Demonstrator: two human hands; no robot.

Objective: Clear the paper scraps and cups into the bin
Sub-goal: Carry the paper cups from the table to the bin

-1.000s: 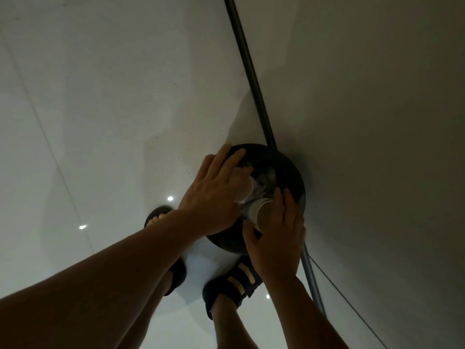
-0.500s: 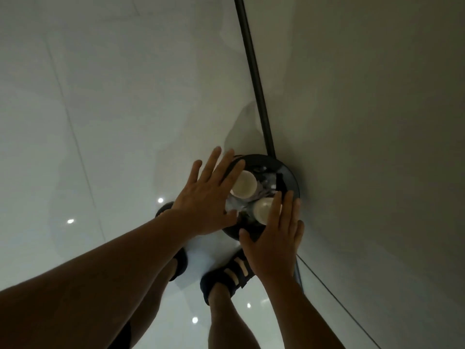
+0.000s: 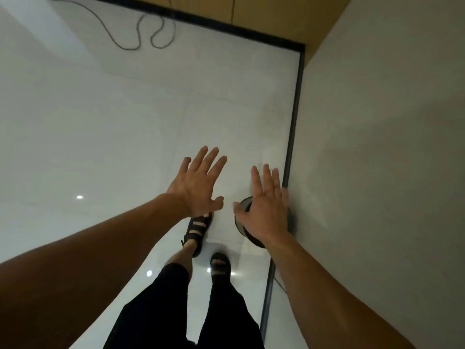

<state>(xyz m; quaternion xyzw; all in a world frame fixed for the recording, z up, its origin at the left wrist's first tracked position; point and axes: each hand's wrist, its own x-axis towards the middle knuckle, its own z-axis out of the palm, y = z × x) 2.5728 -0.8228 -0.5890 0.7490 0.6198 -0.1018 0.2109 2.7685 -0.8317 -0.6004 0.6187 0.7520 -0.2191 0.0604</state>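
Left hand (image 3: 195, 191): fingers spread, empty, over the white floor (image 3: 125, 122).
Right hand (image 3: 266, 212): spread, empty, above the bin (image 3: 243, 229), hiding its opening.
Bin: dark, round, at the floor's right edge against the wall (image 3: 377, 147).
Cups, scraps: none visible.
Advice: check the bin and floor for strays before finishing.

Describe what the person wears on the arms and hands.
Nothing shows on them: the left hand and right hand have no gloves, rings or watch, and both forearms are bare, with no sleeves in view.
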